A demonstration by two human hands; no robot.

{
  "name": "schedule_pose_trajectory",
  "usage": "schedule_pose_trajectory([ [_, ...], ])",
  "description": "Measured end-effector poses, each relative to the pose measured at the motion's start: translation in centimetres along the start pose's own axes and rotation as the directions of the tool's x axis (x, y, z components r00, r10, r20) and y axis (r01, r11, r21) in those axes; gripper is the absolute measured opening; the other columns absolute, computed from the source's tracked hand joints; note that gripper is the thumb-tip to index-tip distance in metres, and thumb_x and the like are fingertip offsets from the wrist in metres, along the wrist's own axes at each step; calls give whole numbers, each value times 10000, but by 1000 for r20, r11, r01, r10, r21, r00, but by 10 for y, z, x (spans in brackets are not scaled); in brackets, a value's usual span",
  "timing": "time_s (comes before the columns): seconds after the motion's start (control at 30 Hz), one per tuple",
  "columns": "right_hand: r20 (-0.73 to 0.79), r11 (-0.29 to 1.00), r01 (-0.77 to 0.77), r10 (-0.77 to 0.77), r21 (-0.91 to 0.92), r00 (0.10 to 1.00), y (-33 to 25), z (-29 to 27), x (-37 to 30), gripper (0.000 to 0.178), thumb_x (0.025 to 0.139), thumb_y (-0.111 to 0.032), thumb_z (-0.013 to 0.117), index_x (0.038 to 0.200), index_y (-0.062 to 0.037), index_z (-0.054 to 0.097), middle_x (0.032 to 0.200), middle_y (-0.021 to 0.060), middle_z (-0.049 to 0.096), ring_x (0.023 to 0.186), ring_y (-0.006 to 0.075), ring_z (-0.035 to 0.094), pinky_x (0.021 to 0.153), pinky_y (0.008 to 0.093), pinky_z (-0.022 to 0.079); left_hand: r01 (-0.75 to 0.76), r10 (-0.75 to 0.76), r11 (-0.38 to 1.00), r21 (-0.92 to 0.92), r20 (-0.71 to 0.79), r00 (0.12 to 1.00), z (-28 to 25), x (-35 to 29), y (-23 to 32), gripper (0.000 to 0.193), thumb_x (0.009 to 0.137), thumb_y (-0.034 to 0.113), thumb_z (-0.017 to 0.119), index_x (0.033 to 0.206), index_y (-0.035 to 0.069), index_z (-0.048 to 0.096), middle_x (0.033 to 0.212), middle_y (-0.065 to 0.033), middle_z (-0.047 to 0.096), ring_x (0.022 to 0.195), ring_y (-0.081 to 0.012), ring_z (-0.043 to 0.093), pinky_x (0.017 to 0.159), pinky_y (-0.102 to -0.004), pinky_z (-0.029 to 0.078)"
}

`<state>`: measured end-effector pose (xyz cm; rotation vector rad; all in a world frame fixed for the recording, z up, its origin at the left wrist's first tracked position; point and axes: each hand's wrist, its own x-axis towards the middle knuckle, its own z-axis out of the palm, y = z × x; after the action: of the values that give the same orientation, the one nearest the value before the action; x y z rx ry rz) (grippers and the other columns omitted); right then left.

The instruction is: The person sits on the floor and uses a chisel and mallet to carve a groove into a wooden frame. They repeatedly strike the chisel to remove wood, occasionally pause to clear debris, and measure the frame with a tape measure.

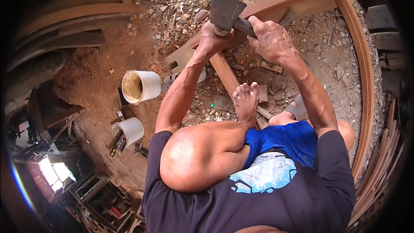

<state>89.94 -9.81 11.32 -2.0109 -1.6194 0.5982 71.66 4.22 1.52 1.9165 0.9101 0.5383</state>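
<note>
Right of two buckets (150, 87), the right hand (271, 41) holds one hatchet (225, 11).

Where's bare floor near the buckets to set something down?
Bare dirt left of the upper white bucket, below the curved timbers. Crowded: beneath the left hand and right hand, with stones and the reddish wooden frame; also the lower white bucket.
</note>
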Motion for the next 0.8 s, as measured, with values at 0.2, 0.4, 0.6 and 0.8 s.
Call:
schedule_pose_trajectory([
  [0.2, -109, 985, 85, -68, 153, 992, -10, 6, -8, 437, 931, -152, 742, 1305, 5, 582, 879, 294, 728, 885, 480, 740, 796, 541, 599, 16, -16, 1000, -1, 29, 999, -9, -13, -4, 334, 856, 110, 842, 1151, 34, 703, 1041, -45, 763, 938, -107, 680, 838, -311, 583],
  [0.4, 30, 997, 77, -77, 26, 997, -12, 3, -8, 373, 918, -164, 741, 1218, -10, 583, 873, 282, 734, 880, 483, 740, 804, 559, 599, -105, 95, 986, -132, -76, 993, -4, -22, 8, 305, 878, 133, 842, 1130, 20, 711, 1052, -55, 772, 945, -105, 689, 828, -305, 587],
  [0.6, 48, 997, 47, -50, 66, 998, -11, 9, -8, 361, 922, -167, 728, 1204, 0, 575, 889, 287, 738, 901, 490, 735, 809, 556, 597, -66, 64, 994, -83, -25, 998, -3, -28, -6, 338, 884, 117, 840, 1179, 12, 713, 1042, -59, 782, 932, -135, 715, 839, -325, 602],
  [0.8, 8, 976, 4, -6, 220, 1000, -15, -5, -20, 392, 930, -188, 738, 1245, 6, 612, 926, 287, 744, 903, 461, 756, 833, 519, 600, -62, 56, 988, -138, -47, 997, -7, -26, -26, 347, 883, 121, 855, 1158, 27, 664, 1009, -28, 745, 904, -121, 687, 827, -308, 585],
])
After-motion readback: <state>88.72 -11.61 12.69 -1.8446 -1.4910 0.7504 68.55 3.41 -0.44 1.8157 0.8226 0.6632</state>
